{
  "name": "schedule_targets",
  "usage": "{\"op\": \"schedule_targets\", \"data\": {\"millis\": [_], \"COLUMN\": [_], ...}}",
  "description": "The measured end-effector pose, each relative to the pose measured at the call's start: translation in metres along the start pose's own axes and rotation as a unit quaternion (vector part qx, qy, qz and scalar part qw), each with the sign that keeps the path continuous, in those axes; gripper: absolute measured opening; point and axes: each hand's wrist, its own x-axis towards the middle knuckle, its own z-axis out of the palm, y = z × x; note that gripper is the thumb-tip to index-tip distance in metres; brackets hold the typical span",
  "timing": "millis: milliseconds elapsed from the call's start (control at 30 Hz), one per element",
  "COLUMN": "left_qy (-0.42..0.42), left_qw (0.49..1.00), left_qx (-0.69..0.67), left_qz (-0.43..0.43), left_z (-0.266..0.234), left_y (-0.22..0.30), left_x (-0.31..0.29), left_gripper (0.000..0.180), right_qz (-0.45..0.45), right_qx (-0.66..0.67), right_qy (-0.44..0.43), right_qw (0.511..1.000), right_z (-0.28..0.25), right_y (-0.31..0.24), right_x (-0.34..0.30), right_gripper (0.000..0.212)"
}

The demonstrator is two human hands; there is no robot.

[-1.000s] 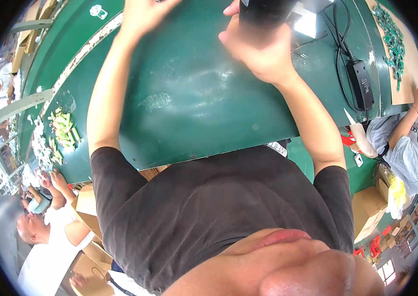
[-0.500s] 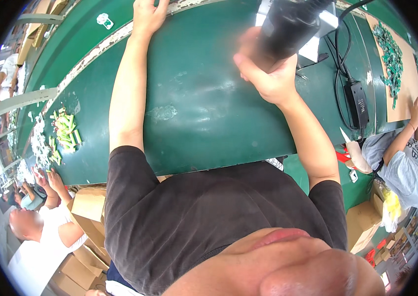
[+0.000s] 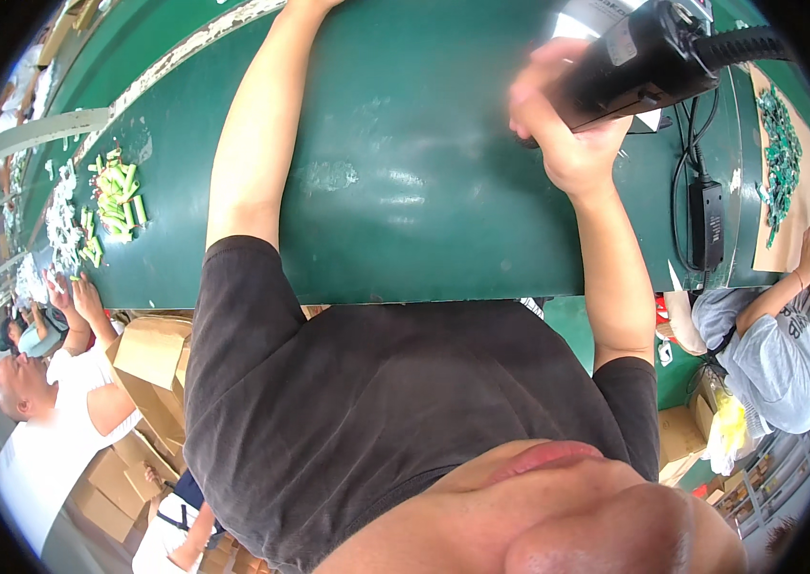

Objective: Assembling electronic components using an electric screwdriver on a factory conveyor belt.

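Note:
My right hand (image 3: 567, 120) is wrapped round a thick black handheld power tool (image 3: 625, 62) with a ribbed cord sleeve on its rear end. The tool's front end is hidden behind my fingers. A white box (image 3: 596, 13), partly covered by the tool, sits just beyond it. At the upper edge of the view only the wrist end of my left hand (image 3: 314, 4) shows; its fingers are cut off. My left forearm reaches across the green worktable (image 3: 395, 230).
A black power adapter (image 3: 707, 225) with looped cables lies right of my right forearm. Green pieces (image 3: 120, 196) and whitish scraps (image 3: 63, 225) are heaped at the left. Dark green parts (image 3: 780, 163) cover a cardboard sheet at the far right. Other people work at both sides.
My right hand and the black tool have shifted right, and the tool has turned so its corded end points right. My left hand has slid farther out past the upper edge.

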Motion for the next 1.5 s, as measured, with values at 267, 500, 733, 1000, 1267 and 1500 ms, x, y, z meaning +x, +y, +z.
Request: {"op": "schedule_targets", "data": {"millis": [267, 500, 733, 1000, 1267, 1500], "left_qy": [-0.019, -0.031, -0.035, -0.056, -0.047, -0.052], "left_qw": [0.997, 0.998, 0.998, 0.995, 0.994, 0.993], "left_qx": [-0.047, -0.018, 0.009, -0.008, -0.011, -0.037], "left_qz": [-0.064, -0.044, -0.054, -0.085, -0.095, -0.103], "left_z": [-0.001, 0.001, -0.013, 0.006, 0.0, 0.004], "left_y": [-0.005, -0.001, 0.009, -0.004, 0.001, -0.001], "left_x": [-0.002, -0.002, -0.002, -0.001, -0.002, -0.001], "left_gripper": [0.032, 0.034, 0.033, 0.033, 0.033, 0.029], "right_qz": [-0.043, -0.038, -0.047, -0.038, -0.053, -0.049], "right_qx": [-0.064, -0.041, -0.038, -0.045, -0.045, -0.047], "right_qy": [-0.03, -0.038, -0.043, -0.027, -0.031, -0.032], "right_qw": [0.997, 0.998, 0.997, 0.998, 0.997, 0.997], "right_z": [0.001, -0.005, 0.001, -0.006, -0.005, -0.008], "right_y": [0.002, 0.006, 0.003, 0.006, 0.006, 0.008], "right_x": [0.004, 0.0, 0.003, 0.0, 0.002, 0.0], "right_gripper": [0.036, 0.037, 0.036, 0.036, 0.036, 0.036]}}
